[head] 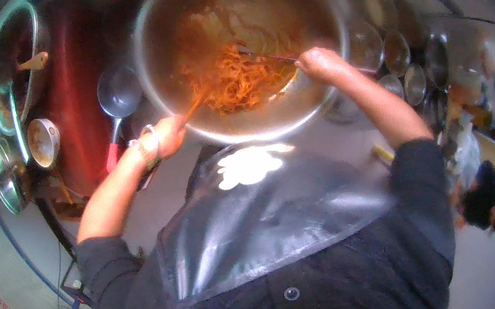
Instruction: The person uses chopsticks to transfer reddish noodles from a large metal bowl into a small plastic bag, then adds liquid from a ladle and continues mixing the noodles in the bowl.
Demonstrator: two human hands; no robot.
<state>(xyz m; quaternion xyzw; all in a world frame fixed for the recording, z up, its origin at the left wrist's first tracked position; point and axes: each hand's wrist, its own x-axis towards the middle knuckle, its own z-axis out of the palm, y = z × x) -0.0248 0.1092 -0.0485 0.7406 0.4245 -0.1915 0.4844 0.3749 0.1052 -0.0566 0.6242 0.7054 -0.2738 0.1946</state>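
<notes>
A large round metal wok [253, 127] lies before me with a heap of orange-brown food strips [236, 83] in it, over a thin layer of liquid. My left hand [169, 135], with bangles at its wrist, is closed on a wooden handle [195, 106] that reaches over the near left rim into the food. Above the right part of the wok, my right hand [321, 65] grips a thin dark utensil [278, 57] whose far end meets the heap. The working ends of both tools are hard to make out among the strips.
Left of the wok, a ladle [118, 95] with a red handle rests near a white bowl [44, 143] and a large basin [36, 30] holding utensils. Several metal bowls [365, 46] stand to the right. Another person [485, 199] is at the far right.
</notes>
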